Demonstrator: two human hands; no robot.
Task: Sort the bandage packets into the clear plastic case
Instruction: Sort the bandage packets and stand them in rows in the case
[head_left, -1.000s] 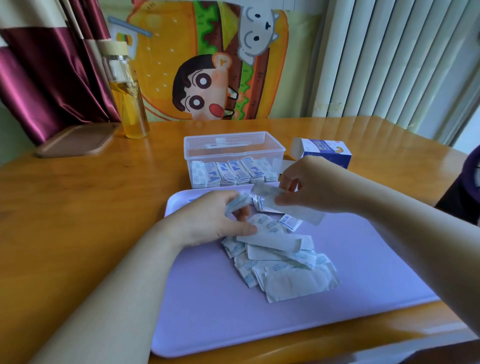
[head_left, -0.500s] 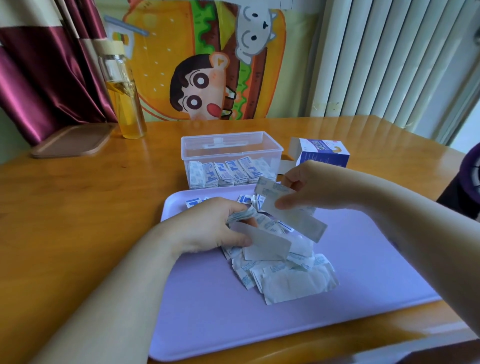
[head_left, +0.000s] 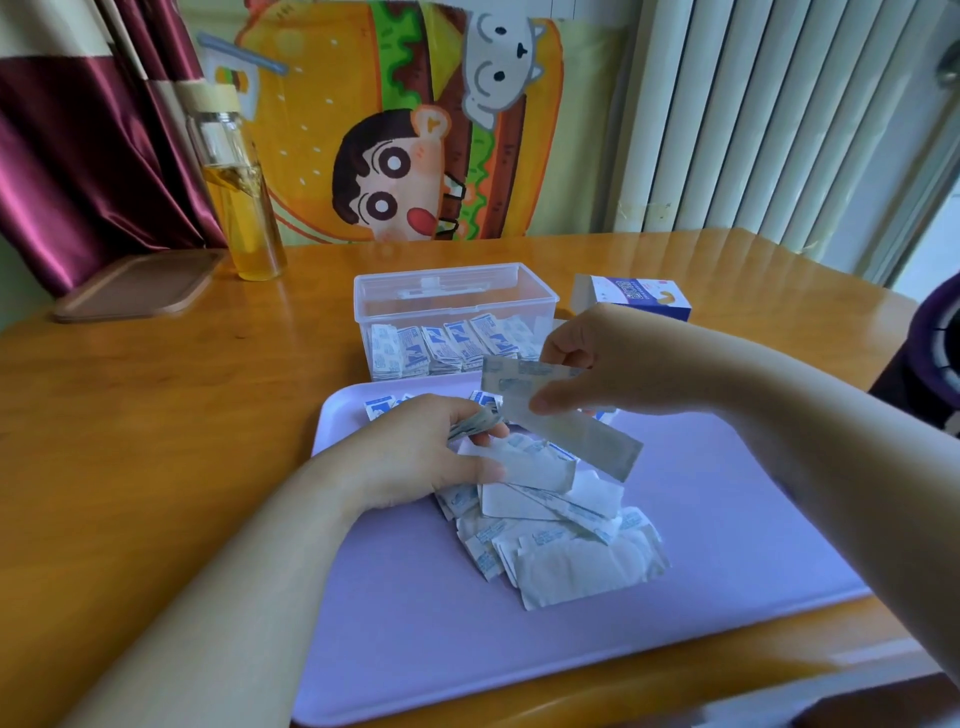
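Note:
A heap of white and blue bandage packets (head_left: 561, 535) lies on the lilac tray (head_left: 727, 519). Behind the tray stands the clear plastic case (head_left: 452, 291), lid off, with a row of small packets upright along its front wall. My left hand (head_left: 426, 457) rests on the heap's left side, gripping a small bundle of packets and pinching one long white packet. My right hand (head_left: 613, 364) hovers above the heap and holds a few long packets (head_left: 571, 426) that slant down to the right.
A blue and white bandage box (head_left: 634, 296) stands right of the case. A glass bottle of yellow liquid (head_left: 239, 192) and a brown lid (head_left: 135, 286) sit at the back left of the wooden table (head_left: 156, 415). A dark sleeve shows at the right edge.
My right hand has lifted its long packets a little higher above the heap. My left hand has drawn a long white packet up from the heap's left side.

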